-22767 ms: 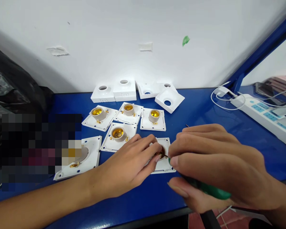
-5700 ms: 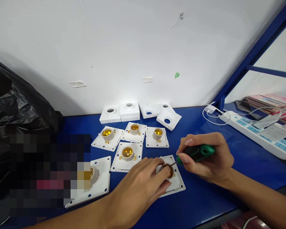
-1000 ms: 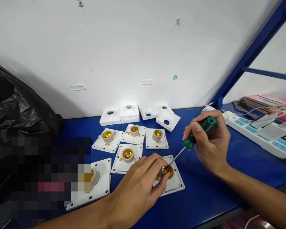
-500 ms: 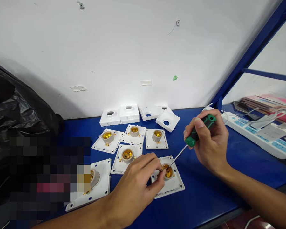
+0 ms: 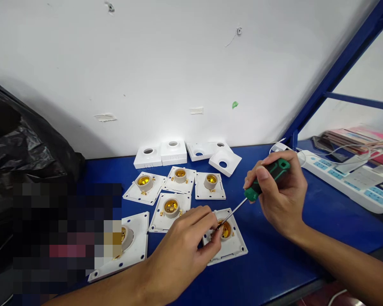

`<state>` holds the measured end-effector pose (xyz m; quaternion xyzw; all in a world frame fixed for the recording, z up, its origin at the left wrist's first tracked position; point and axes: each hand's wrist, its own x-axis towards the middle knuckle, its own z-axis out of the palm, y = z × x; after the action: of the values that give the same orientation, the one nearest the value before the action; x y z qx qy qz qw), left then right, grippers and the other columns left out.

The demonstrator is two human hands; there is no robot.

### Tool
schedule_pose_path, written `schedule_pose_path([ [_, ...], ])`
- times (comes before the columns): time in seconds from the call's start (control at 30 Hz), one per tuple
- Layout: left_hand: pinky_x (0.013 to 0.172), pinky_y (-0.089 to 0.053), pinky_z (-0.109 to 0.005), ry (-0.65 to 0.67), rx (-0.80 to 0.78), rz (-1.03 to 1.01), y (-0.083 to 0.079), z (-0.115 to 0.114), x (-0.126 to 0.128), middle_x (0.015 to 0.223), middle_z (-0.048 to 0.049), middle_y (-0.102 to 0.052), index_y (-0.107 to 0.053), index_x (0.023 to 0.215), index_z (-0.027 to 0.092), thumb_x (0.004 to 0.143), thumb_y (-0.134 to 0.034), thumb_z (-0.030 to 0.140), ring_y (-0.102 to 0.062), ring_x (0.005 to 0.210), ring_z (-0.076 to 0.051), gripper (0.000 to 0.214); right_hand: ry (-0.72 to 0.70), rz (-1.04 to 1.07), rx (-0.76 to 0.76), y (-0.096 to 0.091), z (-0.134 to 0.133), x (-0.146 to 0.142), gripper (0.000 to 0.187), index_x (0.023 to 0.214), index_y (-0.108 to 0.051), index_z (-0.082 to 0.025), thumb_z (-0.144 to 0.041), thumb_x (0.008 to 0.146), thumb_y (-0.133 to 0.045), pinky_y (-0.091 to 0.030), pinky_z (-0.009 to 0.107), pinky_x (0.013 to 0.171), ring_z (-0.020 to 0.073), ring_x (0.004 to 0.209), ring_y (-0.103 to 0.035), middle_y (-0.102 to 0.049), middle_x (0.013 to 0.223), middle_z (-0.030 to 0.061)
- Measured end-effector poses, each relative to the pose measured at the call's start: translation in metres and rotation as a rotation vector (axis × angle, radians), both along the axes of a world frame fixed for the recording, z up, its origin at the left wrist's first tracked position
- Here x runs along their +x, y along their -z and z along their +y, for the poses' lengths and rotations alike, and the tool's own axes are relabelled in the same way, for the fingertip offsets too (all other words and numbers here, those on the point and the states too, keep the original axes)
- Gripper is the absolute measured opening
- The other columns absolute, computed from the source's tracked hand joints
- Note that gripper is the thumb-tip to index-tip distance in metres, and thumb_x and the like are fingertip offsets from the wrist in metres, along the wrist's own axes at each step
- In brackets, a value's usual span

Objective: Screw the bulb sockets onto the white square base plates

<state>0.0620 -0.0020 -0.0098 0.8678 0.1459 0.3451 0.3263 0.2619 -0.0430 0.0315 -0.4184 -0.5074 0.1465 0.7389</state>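
My right hand (image 5: 282, 193) is closed around a green-handled screwdriver (image 5: 265, 178), whose thin shaft slants down and left to the brass socket of a white square lamp-holder plate (image 5: 231, 248). My left hand (image 5: 185, 248) pinches the left side of that socket, thumb and fingers pressed at the brass part near the screwdriver tip. The plate lies flat on the blue table (image 5: 274, 263).
Several more white plates with brass sockets (image 5: 170, 208) lie behind my left hand, and a larger plate (image 5: 132, 246) to the left. White square covers (image 5: 174, 152) line the wall. A power strip (image 5: 347, 180) with cables sits right. A black bag (image 5: 19, 144) fills the left.
Over the last second the screwdriver handle has shifted slightly in my right hand while its tip stays at the socket. My left fingers slid a little to the socket's left side.
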Motion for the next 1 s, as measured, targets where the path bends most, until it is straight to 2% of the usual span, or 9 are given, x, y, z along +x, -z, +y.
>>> schedule_pose_path([
  [0.2,0.067,-0.043,-0.025,0.020,-0.041,0.003,-0.0004,-0.0018,-0.0021,0.082,0.0032,-0.055,-0.048,0.086,0.021,0.098,-0.052,0.005,-0.053,0.074,-0.012,0.020,0.019,-0.010,0.018,-0.0006,0.0000,0.0010,0.021,0.099,-0.055,-0.025,-0.024,0.093,-0.075,-0.056,0.025,0.046,0.0113,0.054,-0.064,-0.064,0.069,-0.0050],
  [0.47,0.069,-0.043,-0.024,0.046,-0.073,0.042,-0.0027,-0.0018,-0.0030,0.085,0.0042,-0.055,-0.047,0.089,0.023,0.100,-0.050,0.007,-0.054,0.077,-0.011,0.020,0.013,-0.064,0.093,-0.0025,-0.0013,0.0009,0.021,0.100,-0.056,-0.025,-0.023,0.093,-0.075,-0.049,0.026,0.038,0.0118,0.048,-0.062,-0.062,0.065,-0.0058],
  [0.8,0.071,-0.045,-0.025,0.051,-0.058,0.120,-0.0031,-0.0029,-0.0036,0.088,0.0036,-0.055,-0.049,0.090,0.023,0.099,-0.049,0.006,-0.056,0.079,-0.012,0.019,0.013,-0.166,0.169,0.0009,-0.0041,0.0022,0.025,0.100,-0.058,-0.023,-0.019,0.088,-0.079,-0.056,0.030,0.049,0.0133,0.052,-0.066,-0.062,0.069,-0.0053],
  [1.0,0.070,-0.045,-0.026,0.032,-0.044,0.161,-0.0033,-0.0040,-0.0026,0.089,0.0028,-0.055,-0.047,0.090,0.023,0.098,-0.047,0.007,-0.056,0.077,-0.013,0.018,0.007,-0.182,0.158,0.0019,-0.0030,0.0016,0.024,0.100,-0.058,-0.022,-0.018,0.089,-0.079,-0.055,0.030,0.049,0.0123,0.051,-0.066,-0.063,0.072,-0.0055],
])
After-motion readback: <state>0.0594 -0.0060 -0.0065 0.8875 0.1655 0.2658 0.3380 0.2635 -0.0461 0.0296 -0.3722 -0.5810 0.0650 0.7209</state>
